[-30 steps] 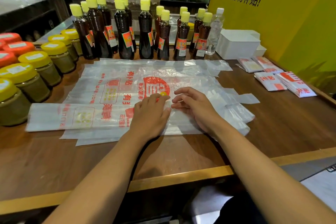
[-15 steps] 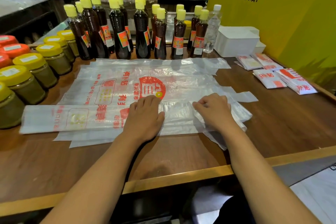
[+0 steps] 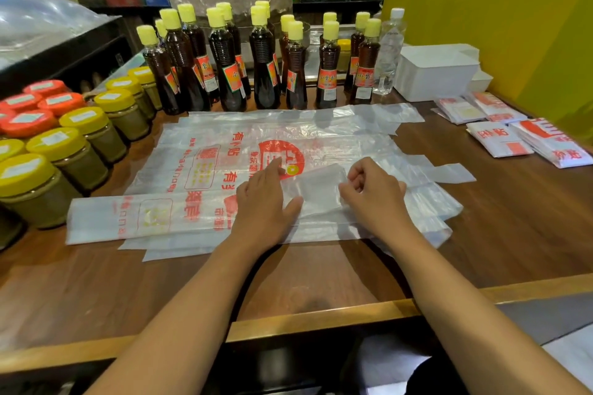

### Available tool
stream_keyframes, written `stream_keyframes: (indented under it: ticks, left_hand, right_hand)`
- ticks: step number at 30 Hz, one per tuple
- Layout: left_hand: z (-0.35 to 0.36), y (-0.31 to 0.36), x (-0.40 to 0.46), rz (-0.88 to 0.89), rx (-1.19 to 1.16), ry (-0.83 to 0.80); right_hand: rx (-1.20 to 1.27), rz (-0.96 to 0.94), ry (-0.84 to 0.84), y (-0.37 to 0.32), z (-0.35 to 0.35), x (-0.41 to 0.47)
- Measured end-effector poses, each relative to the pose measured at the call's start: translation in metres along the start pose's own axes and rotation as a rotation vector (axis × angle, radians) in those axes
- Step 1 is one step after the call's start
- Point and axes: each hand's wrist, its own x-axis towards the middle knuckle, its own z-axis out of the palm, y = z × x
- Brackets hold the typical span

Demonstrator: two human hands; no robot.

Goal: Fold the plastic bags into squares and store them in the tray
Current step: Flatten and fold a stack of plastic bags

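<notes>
- The wooden counter point(image 3: 321, 279) carries a stack of flat plastic bags point(image 3: 224, 138), with the strip-folded bag point(image 3: 154, 218) lying on its near edge.
- The white tray point(image 3: 436, 74) stands at the back right, 4 folded squares point(image 3: 500, 138) just in front of it.
- The film looks light, limp and slippery; it needs pinning flat near the crease.
- The left hand point(image 3: 263, 202) presses flat, fingers straight.
- The right hand point(image 3: 375, 196) pinches the strip's end, turning it leftward.
</notes>
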Motion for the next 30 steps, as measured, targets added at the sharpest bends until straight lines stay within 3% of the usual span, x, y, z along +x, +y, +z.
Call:
stream_keyframes:
  ticks: [3,6,11,15,20,24,30]
  left_hand:
    - [-0.009,0.007,-0.005,0.067,0.065,0.121]
    - [-0.019,0.013,-0.014,0.217,0.194,0.126]
    - [-0.028,0.007,-0.022,0.344,0.373,-0.148]
    - [-0.027,-0.019,-0.033,0.324,0.432,-0.280]
    - [-0.020,-0.021,-0.036,0.271,0.251,-0.188]
    - [-0.019,-0.023,-0.033,0.296,0.362,-0.239]
    - [-0.018,-0.024,-0.031,0.296,0.359,-0.261]
  right_hand:
    - [-0.020,-0.065,0.051,0.001,0.002,0.006]
    - [-0.010,-0.068,0.002,0.005,0.004,0.013]
    - [0.090,-0.022,-0.012,0.009,0.004,0.017]
    - [0.106,-0.030,0.005,0.010,0.004,0.020]
    - [0.178,-0.026,0.012,0.003,0.006,0.021]
    - [0.154,-0.050,0.012,0.000,0.009,0.022]
    - [0.499,0.125,-0.056,-0.012,0.010,0.015]
